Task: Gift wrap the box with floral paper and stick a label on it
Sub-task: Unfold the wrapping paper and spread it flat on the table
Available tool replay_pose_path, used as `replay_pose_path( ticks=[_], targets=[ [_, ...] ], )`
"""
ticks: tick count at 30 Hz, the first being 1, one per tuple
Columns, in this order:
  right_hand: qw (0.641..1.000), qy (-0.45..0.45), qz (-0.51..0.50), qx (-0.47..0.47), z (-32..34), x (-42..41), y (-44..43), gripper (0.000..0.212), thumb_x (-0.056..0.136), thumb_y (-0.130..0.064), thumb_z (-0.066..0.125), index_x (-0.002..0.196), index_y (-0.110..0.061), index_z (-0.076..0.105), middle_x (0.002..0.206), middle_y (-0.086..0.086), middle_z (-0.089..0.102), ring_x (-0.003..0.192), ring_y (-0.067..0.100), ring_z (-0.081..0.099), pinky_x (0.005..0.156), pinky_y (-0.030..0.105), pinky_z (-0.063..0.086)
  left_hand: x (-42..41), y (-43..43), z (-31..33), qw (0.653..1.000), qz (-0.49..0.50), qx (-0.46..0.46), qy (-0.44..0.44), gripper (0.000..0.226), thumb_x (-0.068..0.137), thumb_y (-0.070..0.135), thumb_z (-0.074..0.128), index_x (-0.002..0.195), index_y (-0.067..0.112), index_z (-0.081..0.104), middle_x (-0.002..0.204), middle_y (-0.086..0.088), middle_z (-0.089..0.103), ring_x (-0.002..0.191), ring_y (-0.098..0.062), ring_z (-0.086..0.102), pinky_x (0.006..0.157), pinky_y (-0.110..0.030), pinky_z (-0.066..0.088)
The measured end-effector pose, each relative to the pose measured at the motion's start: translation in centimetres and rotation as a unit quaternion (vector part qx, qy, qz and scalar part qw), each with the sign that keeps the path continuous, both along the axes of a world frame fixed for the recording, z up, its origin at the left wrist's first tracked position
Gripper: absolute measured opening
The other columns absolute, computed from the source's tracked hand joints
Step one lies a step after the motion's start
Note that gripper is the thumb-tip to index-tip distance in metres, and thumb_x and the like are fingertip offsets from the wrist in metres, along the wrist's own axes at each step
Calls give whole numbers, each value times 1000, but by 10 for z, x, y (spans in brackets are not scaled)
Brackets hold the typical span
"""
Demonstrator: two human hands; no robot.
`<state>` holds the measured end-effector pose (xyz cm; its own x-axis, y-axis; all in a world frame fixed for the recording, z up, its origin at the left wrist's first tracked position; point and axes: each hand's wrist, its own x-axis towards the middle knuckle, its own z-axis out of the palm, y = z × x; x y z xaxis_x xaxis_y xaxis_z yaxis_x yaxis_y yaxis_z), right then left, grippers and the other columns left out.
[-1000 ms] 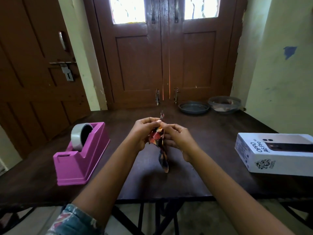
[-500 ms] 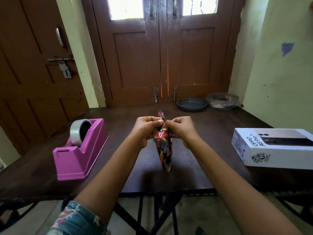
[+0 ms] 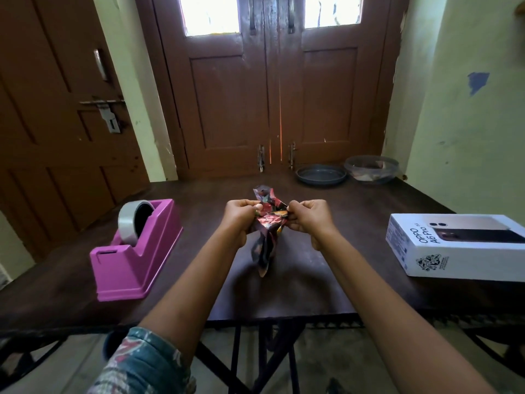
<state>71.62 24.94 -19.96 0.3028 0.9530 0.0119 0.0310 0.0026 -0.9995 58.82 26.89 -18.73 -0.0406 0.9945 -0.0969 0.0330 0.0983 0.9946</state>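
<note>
Left hand (image 3: 241, 220), right hand (image 3: 310, 220): crumpled-looking floral paper (image 3: 268, 223)

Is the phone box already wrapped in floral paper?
No, the phone box lies bare on the table; the left hand and right hand pinch the floral paper.

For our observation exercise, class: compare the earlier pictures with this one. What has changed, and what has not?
The left hand and right hand, both pinching the folded, dark floral wrapping paper, have drawn apart sideways, spreading its top open. The pink plastic tape dispenser and white cardboard phone box stayed put.
</note>
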Motion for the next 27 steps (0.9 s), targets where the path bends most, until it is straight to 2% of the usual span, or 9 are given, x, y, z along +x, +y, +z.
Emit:
replay_pose_path(
  ticks=[2,6,9,11,14,17,22,25,27],
  targets=[
    [1000,11,5,-2,-2,1,0,24,87,-7,54,65,-5,60,67,9,61,59,13,60,51,17,52,-2,0,2,1000,2,-16,-6,14,93,0,49,87,4,61,72,-9,60,57,-14,58,38,-18,48],
    [1000,-13,14,-13,-1,1,2,15,91,-13,52,77,-9,58,87,13,65,70,15,64,55,23,52,-4,1,8,999,-27,-15,30,16,94,2,47,83,8,58,78,-10,62,62,-14,61,46,-22,53],
    [999,-19,43,-24,6,1,3,19,90,-30,56,94,-12,50,95,10,62,76,15,62,53,23,51,-4,1,19,995,-78,-33,51,19,96,24,50,90,8,60,86,-11,64,74,-18,63,58,-28,53],
    [997,-59,46,-13,9,-2,5,17,86,-25,64,88,-13,52,98,11,62,82,18,63,57,25,53,-6,3,25,991,-112,-39,68,27,94,34,52,97,8,60,87,-11,65,77,-20,65,62,-29,55],
    [997,-73,21,3,8,-3,4,14,79,-6,69,73,-12,58,94,15,66,79,21,66,62,30,56,-7,0,25,987,-133,-19,88,9,89,8,61,95,8,55,86,-9,64,72,-17,65,56,-25,57],
    [998,-56,8,12,5,1,3,14,77,0,70,70,-9,62,88,18,68,77,24,68,65,33,58,-8,1,20,994,-95,-7,59,22,86,-13,53,82,8,51,81,-8,59,68,-14,61,48,-19,55],
    [1000,-11,-4,24,0,4,1,22,77,7,66,74,-11,55,82,13,60,74,23,64,54,27,56,-14,5,20,997,-74,-15,34,29,85,-16,53,77,10,44,82,-10,56,68,-16,62,48,-20,55],
    [999,-31,-19,32,-1,5,4,29,76,10,65,66,-13,49,75,10,56,75,25,63,61,36,57,-18,6,21,996,-77,-8,45,30,84,-16,54,71,10,44,81,-10,56,70,-17,63,48,-20,55],
    [998,-49,-18,24,-1,7,7,28,76,10,64,64,-12,52,73,8,58,76,24,63,62,35,56,-22,8,19,995,-86,-7,47,29,84,-16,54,70,8,47,79,-10,59,72,-16,63,50,-21,56]
  ],
)
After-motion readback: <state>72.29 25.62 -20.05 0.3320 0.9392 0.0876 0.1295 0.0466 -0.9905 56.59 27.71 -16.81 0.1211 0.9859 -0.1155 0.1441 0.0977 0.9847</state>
